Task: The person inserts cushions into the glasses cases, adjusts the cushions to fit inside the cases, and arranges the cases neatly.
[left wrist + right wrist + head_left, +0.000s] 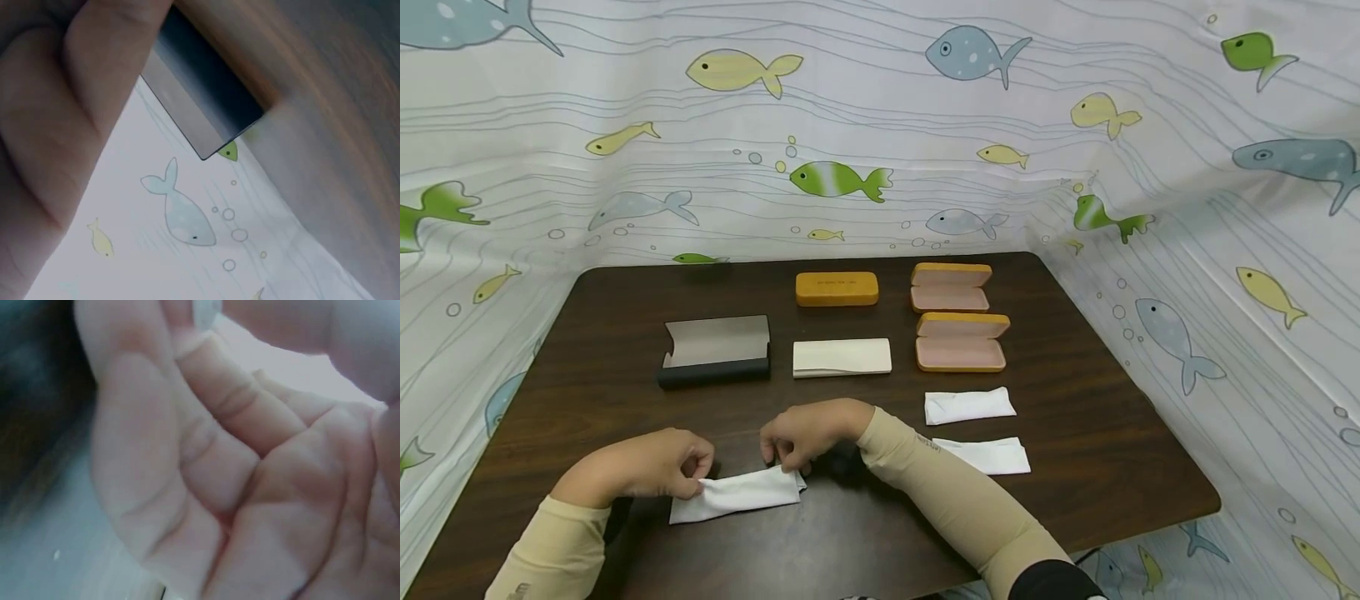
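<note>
A folded white cloth lies near the front of the table, slightly slanted. My left hand pinches its upper left edge between thumb and finger. At the upper right corner, my right hand pinches the cloth, where a small folded layer sticks out. In the right wrist view a sliver of white cloth shows between the fingertips of the curled right hand. The left wrist view shows part of the left hand but hides its fingertips and the cloth.
Behind the hands are an open black glasses case and a flat cream folded piece. Farther back sit a closed yellow case and two open ones, rear and front. Two folded white cloths, upper and lower, lie right.
</note>
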